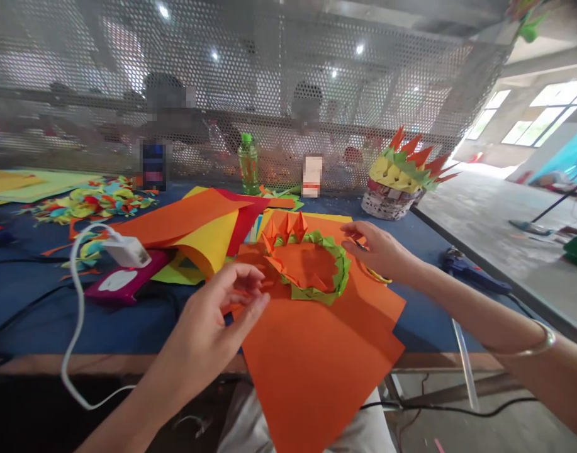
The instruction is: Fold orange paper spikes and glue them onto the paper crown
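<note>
A ring of folded green paper [341, 267] with orange folded points [288, 228] along its left and back lies on orange paper sheets [316, 358]. My left hand [222, 308] is just left of the ring, fingers loosely curled and thumb apart, with nothing in it. On the ring's right side is my right hand [380, 248], its thumb and fingers apart. A yellow loop [379, 277], which looks like a scissors handle, shows below that hand, and a small dark piece shows between its fingers. The hand partly hides both.
Left are orange sheets [184, 217], a magenta power block [125, 280] with a white charger [128, 250], and paper scraps [94, 201]. A green-capped bottle [248, 165] and a papercraft basket [392, 182] stand behind. A blue-handled tool [477, 274] lies right.
</note>
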Available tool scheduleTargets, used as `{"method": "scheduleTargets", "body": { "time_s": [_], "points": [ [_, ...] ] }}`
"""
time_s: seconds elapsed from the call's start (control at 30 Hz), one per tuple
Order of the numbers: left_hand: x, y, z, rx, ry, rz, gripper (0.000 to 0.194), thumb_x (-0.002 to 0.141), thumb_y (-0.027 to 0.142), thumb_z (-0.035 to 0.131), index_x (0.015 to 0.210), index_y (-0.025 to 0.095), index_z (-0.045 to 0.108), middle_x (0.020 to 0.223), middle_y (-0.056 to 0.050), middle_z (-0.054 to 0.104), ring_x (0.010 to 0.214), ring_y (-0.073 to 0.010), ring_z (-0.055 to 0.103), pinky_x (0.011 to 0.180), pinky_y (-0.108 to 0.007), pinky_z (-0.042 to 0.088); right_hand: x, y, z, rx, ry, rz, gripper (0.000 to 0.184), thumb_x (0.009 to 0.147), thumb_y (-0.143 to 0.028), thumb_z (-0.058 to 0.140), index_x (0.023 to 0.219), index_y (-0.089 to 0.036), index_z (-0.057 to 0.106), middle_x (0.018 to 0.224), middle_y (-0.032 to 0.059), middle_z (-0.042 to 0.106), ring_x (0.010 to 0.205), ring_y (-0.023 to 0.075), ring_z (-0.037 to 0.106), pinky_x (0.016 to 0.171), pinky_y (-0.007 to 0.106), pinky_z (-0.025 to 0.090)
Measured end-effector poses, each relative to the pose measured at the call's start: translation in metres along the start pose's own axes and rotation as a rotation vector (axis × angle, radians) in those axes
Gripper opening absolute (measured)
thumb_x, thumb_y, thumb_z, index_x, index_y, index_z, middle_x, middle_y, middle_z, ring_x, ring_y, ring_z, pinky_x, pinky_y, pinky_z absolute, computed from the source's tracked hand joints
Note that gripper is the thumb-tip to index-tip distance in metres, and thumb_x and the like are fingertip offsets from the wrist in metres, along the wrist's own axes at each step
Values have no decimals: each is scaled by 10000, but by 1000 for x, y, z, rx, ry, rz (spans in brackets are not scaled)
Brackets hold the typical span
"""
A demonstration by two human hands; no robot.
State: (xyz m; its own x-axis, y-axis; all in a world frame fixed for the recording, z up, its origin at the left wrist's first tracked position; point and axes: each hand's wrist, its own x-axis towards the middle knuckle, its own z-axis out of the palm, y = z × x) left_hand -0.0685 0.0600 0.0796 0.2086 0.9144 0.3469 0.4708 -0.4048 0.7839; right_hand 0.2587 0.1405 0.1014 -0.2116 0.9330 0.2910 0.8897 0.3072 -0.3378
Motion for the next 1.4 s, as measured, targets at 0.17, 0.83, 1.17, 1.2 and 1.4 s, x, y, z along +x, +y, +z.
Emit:
{"method": "scheduleTargets", "body": {
  "time_s": [0.17,0.83,1.17,1.2,1.4],
  "points": [
    [-3,-12,9,25,-195,-36,352,951,437,581,1247,259,519,1220,-88,654,1016,-193,692,816,-332,613,36,3,15,-94,-159,82,395,975,-433,628,1288,-194,595,1297,82,629,1107,208,649,945,442,565],
    [83,-5,19,94,-377,34,198,980,338,633,1054,159,672,924,-29,731,807,-163,711,738,-324,595,62,-6,17,-47,-250,355,404,969,-434,637,1289,-192,595,1295,78,628,1110,215,650,934,434,569],
    [153,-34,15,340,-138,24,378,986,376,645,1299,172,595,1282,-101,636,1084,-239,665,914,-454,586,27,-1,13,-8,-311,436,391,973,-445,628,1266,-186,608,1274,73,638,1087,210,656,923,427,574],
    [151,-35,15,363,-110,26,378,986,377,645,1299,172,594,1280,-100,637,1082,-238,665,914,-455,586,19,-3,9,-28,-298,419,387,973,-449,626,1259,-187,612,1272,71,640,1089,211,655,927,427,572],
    [123,-25,-1,505,-12,69,373,996,388,629,1298,172,593,1245,-95,651,1055,-230,672,914,-453,582,-44,-21,-17,-108,-156,247,358,974,-426,609,1276,-234,600,985,20,715,872,172,688,808,346,553]
  ]
}}
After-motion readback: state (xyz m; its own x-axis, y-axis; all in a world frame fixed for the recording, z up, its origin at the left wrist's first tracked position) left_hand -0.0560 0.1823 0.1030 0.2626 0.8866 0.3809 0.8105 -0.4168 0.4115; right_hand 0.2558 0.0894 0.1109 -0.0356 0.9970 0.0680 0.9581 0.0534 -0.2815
